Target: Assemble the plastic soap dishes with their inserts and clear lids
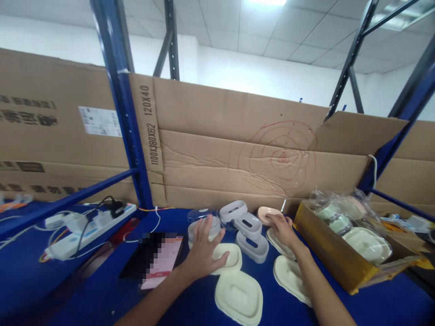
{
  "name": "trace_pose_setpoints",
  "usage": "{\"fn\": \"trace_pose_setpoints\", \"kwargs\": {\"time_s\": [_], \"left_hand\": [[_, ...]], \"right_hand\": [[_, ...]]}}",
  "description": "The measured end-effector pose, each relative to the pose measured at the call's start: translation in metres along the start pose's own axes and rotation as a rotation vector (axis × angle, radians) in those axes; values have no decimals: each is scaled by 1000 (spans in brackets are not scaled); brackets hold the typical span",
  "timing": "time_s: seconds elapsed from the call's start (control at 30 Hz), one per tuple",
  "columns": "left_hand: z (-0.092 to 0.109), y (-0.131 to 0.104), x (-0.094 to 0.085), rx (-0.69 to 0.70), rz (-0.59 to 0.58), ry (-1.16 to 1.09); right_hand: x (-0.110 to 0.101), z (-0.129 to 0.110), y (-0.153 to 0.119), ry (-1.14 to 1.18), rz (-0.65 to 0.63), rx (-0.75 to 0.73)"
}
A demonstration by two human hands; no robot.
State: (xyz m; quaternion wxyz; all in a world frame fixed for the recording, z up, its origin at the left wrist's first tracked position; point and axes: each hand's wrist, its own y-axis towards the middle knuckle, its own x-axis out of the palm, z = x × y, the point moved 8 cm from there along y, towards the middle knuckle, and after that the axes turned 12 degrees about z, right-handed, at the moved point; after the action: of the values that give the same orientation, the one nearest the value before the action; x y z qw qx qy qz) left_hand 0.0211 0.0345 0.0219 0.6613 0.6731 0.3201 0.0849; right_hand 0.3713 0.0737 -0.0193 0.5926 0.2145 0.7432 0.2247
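My left hand (205, 246), fingers spread, is over a grey oval container (195, 228) and the edge of a cream lid-like piece (231, 256). Below that lies another cream piece (239, 296), rounded square with a raised middle. My right hand (282, 230) has its fingertips closed on the edge of a peach oval piece (267, 212); its thumb side is partly hidden. Under the right wrist and forearm lie more cream pieces (288, 274). Between my hands sit several grey oval rings with slots (252, 246). A thin whitish stick-like thing (283, 206) rises behind the right hand.
To the right stands a cardboard box (326, 246) holding plastic-wrapped pieces. At left are a dark tablet or folder with pink paper (163, 262) and a white power strip (88, 231) with cables. Cardboard (217, 149) walls off the back, beside blue rack posts (125, 113).
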Motion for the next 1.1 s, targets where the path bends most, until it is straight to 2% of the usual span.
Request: {"fn": "trace_pose_setpoints", "kwargs": {"time_s": [0.1, 0.27, 0.4, 0.5, 0.6, 0.67, 0.77, 0.83, 0.93, 1.1], "left_hand": [[6, 1, -1, 41, 33, 4], [11, -2, 5, 119, 73, 46], [12, -2, 12, 159, 59, 65], [13, 11, 17, 166, 47, 54], [17, 37, 29, 197, 33, 14], [22, 63, 40, 242, -4, -35], [27, 108, 54, 279, -87, -137], [27, 139, 58, 249, -155, -219], [23, 177, 63, 138, -247, -339], [9, 200, 88, -14, -376, -357]], "right_hand": [[-12, -9, 6, -1, 70, -16], [-44, -39, 21, 62, 224, -87], [-58, -67, 25, 187, 297, -114], [-62, -98, 22, 339, 324, -101], [-64, -141, 19, 859, 270, -54], [-63, -176, 23, 1239, 135, 3], [-61, -212, 42, 1577, -21, 195], [-65, -220, 62, 1702, -13, 308], [-75, -215, 96, 1801, 18, 406], [-83, -202, 126, 1863, -159, 547]]}}
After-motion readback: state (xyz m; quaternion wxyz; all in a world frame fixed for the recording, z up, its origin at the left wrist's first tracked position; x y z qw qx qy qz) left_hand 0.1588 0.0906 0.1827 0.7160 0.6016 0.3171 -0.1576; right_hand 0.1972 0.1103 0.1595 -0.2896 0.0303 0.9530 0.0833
